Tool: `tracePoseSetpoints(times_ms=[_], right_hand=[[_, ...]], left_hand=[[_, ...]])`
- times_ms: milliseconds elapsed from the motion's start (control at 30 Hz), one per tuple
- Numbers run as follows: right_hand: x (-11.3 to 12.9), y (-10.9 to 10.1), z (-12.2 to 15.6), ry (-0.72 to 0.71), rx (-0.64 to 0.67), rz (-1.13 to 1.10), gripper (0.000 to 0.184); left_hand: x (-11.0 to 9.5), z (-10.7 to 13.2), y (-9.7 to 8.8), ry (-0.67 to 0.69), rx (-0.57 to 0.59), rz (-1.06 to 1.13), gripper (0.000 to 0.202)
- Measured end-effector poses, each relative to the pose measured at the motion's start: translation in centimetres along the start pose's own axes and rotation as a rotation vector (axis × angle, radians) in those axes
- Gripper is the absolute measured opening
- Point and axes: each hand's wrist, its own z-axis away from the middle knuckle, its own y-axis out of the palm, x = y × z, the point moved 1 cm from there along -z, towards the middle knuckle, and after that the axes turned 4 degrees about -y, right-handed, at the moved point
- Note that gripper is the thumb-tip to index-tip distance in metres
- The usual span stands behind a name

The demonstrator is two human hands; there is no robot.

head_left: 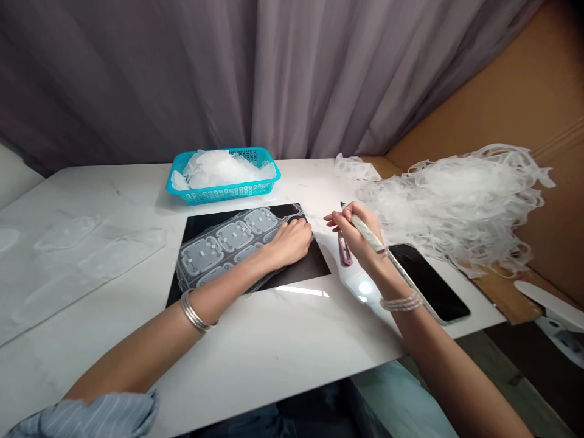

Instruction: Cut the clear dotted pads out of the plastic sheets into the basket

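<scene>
A clear plastic sheet (228, 243) of moulded rounded-rectangle pieces lies on a black mat (301, 267) on the white table. My left hand (292, 240) rests fingers curled on the sheet's right end, pressing it down. My right hand (353, 234) is closed around a slim white-handled knife (367, 234), its tip pointing toward the sheet's right edge near the left hand.
A teal basket (223, 182) of clear cut pieces stands behind the mat. A big heap of clear plastic trimmings (460, 201) lies at right. A phone (429, 283) lies by my right wrist, and a small pink tool (344, 249) beside the mat. Loose clear sheets (82, 249) lie left.
</scene>
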Motion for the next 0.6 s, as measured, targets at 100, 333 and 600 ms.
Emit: tracePoseSetpoints(times_ms=[100,333,600], right_hand=[[-0.1,0.0,0.4,0.060,-0.018,-0.126,0.029],[-0.9,4.5,0.5,0.238,0.234,-0.383,0.028],[-1.1,8.2,1.0,-0.015,0.307,-0.252,0.015]], left_hand=[[1.1,-0.5,-1.5,-0.105,-0.088,0.269,0.013],[2.6,1.7,-4.2,-0.304,-0.361,0.949,0.015],[2.6,2.3,-4.0,-0.412,-0.380,1.236,0.024]])
